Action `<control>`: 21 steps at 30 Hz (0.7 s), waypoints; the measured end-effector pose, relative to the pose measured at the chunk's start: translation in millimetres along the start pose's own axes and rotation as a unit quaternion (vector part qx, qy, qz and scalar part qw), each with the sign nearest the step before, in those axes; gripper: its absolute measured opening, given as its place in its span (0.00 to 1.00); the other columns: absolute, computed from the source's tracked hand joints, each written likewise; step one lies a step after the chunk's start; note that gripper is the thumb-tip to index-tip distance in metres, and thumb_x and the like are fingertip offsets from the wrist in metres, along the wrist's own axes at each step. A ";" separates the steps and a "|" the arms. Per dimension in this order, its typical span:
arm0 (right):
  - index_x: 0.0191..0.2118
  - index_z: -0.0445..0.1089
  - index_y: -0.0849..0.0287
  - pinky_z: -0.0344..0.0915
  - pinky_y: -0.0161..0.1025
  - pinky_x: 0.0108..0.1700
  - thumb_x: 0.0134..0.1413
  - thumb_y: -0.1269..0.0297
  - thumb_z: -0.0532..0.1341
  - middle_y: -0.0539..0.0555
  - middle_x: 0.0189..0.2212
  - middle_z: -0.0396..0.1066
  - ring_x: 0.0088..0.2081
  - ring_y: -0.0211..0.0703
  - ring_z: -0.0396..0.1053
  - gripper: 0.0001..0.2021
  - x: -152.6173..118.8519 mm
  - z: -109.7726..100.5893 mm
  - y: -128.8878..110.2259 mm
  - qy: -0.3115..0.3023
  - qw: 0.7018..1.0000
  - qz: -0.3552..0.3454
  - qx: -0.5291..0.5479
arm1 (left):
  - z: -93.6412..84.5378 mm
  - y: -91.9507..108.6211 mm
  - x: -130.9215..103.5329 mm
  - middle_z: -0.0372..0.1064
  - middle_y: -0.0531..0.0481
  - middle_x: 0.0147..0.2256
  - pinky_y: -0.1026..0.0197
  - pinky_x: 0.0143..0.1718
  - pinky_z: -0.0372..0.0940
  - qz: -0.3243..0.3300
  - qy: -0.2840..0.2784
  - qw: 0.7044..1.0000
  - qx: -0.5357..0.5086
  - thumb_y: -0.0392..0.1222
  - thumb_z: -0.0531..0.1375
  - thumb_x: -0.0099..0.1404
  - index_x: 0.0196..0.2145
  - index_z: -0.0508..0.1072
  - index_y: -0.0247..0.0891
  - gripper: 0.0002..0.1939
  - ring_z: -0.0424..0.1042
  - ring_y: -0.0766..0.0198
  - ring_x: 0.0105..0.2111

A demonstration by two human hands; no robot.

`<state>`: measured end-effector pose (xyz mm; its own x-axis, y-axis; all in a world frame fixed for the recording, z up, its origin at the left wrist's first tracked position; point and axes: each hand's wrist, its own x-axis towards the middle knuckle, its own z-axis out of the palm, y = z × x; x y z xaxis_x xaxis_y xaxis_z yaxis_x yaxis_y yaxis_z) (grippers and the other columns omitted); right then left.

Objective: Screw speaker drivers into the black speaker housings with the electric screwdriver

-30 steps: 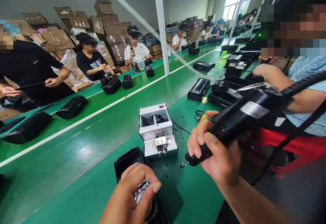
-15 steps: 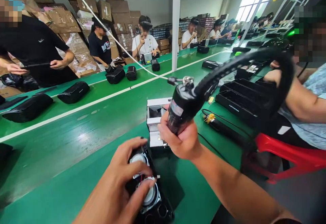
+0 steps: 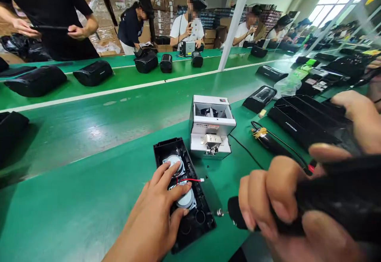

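A black speaker housing [image 3: 190, 155] lies on the green bench with two round speaker drivers in it. My left hand [image 3: 159, 200] reaches over its left wall, thumb and index finger around the lower speaker driver [image 3: 185, 201], other fingertips on the upper driver [image 3: 175, 162]. Across the housing runs a red wire [image 3: 192, 180] ending in a small white plug. My right hand [image 3: 276, 198] is wrapped round a black electric screwdriver [image 3: 238, 213], blurred in part. The bit points left, close to the housing's lower right edge; I cannot tell if it touches.
Beyond the housing stands a white screw feeder [image 3: 212, 129] with a cable at its right. A black tool with a cord [image 3: 268, 141] and black housings [image 3: 300, 121] lie to the right. Black speakers [image 3: 93, 72] line the conveyor, with people behind it.
The electric screwdriver has come down to the right and tilted from upright to nearly level, bit leftward. My left hand has flattened over the drivers. The view has shifted, uncovering the screw feeder.
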<state>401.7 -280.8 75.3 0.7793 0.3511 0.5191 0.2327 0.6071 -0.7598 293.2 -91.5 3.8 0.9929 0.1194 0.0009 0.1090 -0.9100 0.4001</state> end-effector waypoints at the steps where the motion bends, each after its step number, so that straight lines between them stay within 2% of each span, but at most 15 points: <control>1: 0.62 0.61 0.46 0.68 0.39 0.21 0.69 0.63 0.64 0.44 0.28 0.62 0.20 0.36 0.63 0.20 -8.0 0.9 1.9 -0.002 1.000 0.001 -0.008 | 0.2 1.5 -0.4 0.51 0.54 0.74 0.27 0.57 0.72 -0.010 -0.006 1.000 0.000 0.38 0.57 0.68 0.58 0.74 0.61 0.25 0.49 0.42 0.74; 4: 0.62 0.59 0.46 0.69 0.39 0.23 0.70 0.62 0.63 0.44 0.27 0.62 0.21 0.36 0.65 0.20 -23.7 1.4 18.9 -0.012 1.000 -0.009 -0.026 | 1.7 4.4 -0.5 0.52 0.54 0.73 0.29 0.57 0.72 -0.025 -0.008 1.000 0.003 0.37 0.58 0.67 0.58 0.75 0.61 0.26 0.50 0.44 0.74; 9: 0.61 0.58 0.47 0.67 0.38 0.23 0.70 0.62 0.63 0.44 0.28 0.63 0.21 0.36 0.65 0.20 -29.5 0.2 44.8 -0.017 0.998 -0.039 -0.052 | 2.2 6.3 1.4 0.55 0.51 0.73 0.33 0.63 0.68 -0.017 0.005 1.000 0.004 0.34 0.59 0.65 0.56 0.77 0.58 0.25 0.51 0.46 0.74; 17: 0.62 0.59 0.46 0.67 0.40 0.21 0.70 0.63 0.62 0.45 0.28 0.62 0.21 0.37 0.64 0.20 -30.3 -3.6 51.9 -0.028 0.998 -0.022 -0.057 | 1.8 4.8 -0.5 0.54 0.49 0.73 0.32 0.62 0.68 -0.008 0.003 1.000 -0.001 0.36 0.59 0.67 0.58 0.76 0.57 0.25 0.50 0.45 0.74; 21: 0.62 0.58 0.45 0.66 0.37 0.20 0.69 0.62 0.61 0.44 0.28 0.61 0.20 0.36 0.63 0.20 -33.3 -3.7 60.5 -0.030 0.997 -0.033 -0.066 | 1.9 5.5 -1.2 0.53 0.50 0.73 0.31 0.61 0.69 -0.019 -0.005 1.000 -0.002 0.35 0.58 0.67 0.57 0.76 0.59 0.25 0.49 0.45 0.74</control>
<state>392.0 -258.4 10.6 0.7248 0.3572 0.5892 0.3603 0.5324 -0.7660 292.7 -97.5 4.2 0.9884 0.1497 -0.0239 0.1465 -0.9029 0.4041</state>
